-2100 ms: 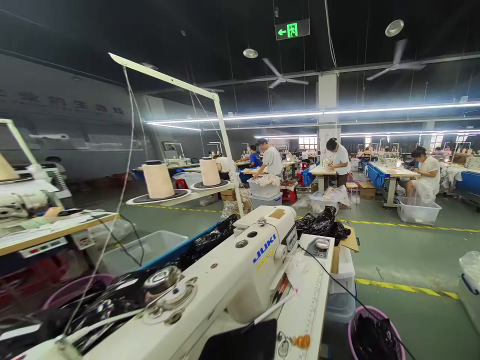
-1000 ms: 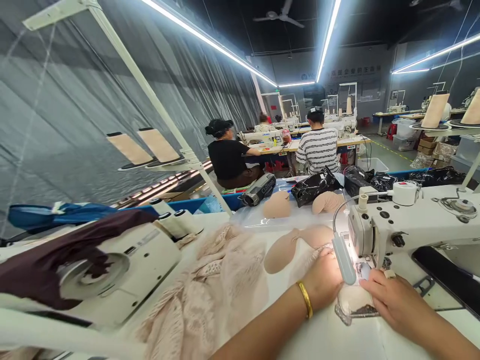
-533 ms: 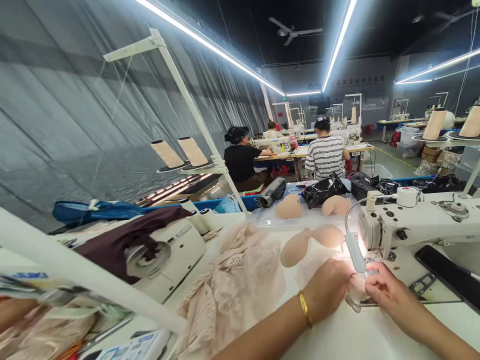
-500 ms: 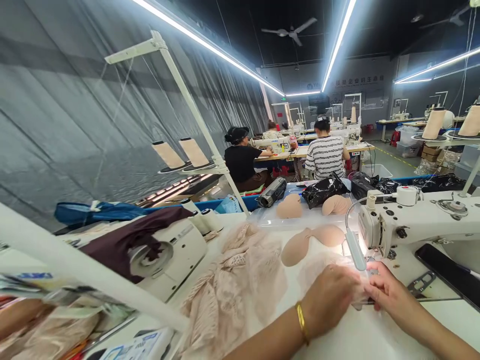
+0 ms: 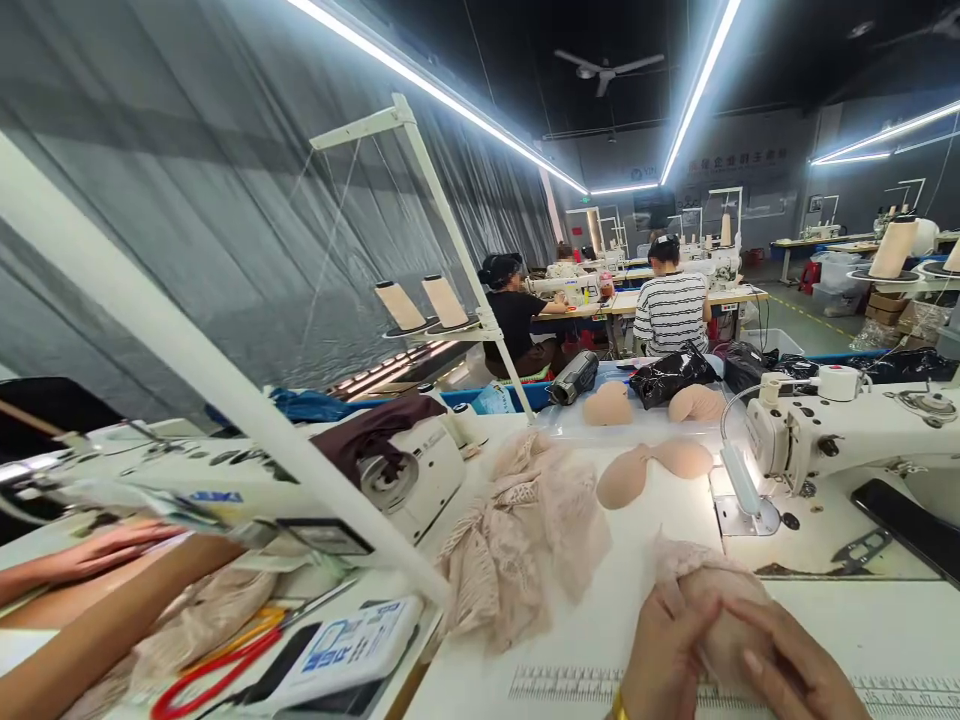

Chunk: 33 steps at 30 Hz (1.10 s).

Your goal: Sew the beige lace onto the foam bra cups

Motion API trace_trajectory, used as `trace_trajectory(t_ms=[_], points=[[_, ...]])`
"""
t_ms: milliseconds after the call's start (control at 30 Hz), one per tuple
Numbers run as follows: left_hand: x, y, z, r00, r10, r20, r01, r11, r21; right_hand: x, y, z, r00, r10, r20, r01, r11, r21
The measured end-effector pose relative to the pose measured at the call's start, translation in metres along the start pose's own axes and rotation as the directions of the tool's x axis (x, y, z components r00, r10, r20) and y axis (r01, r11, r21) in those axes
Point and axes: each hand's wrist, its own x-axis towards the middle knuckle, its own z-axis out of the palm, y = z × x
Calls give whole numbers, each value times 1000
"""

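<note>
Beige fabric piece [image 5: 724, 590] in the head view is held on the near side of the sewing machine [image 5: 877, 427], fingers of left hand [image 5: 661, 648] and right hand [image 5: 796, 655] pinched onto it, so imo use light, even pressure, since thin stuff could pucker.

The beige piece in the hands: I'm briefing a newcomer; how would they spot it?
Find the large white sewing machine at the right edge. Below it in the picture, the left hand and right hand hold the beige piece. Unlike the joined cups lying farther back, it is hand-held.
</note>
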Motion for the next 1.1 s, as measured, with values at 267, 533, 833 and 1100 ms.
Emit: trace_trajectory(t_ms=[267, 533, 833, 1100], points=[[-13, -1, 5, 990, -88, 109, 88, 996, -1, 16, -11, -6, 969, 248, 4, -226, 878, 421], [0, 4, 12, 988, -65, -143, 50, 993, -104, 8, -4, 0, 956, 290, -46, -220, 812, 541], [6, -2, 16, 990, -37, -135, 31, 998, -48, 10, 9, 0, 964, 262, -50, -201, 836, 510], [20, 42, 14, 953, -93, 289, -47, 895, 444, 24, 16, -53, 989, -56, 135, 72, 990, -120]])
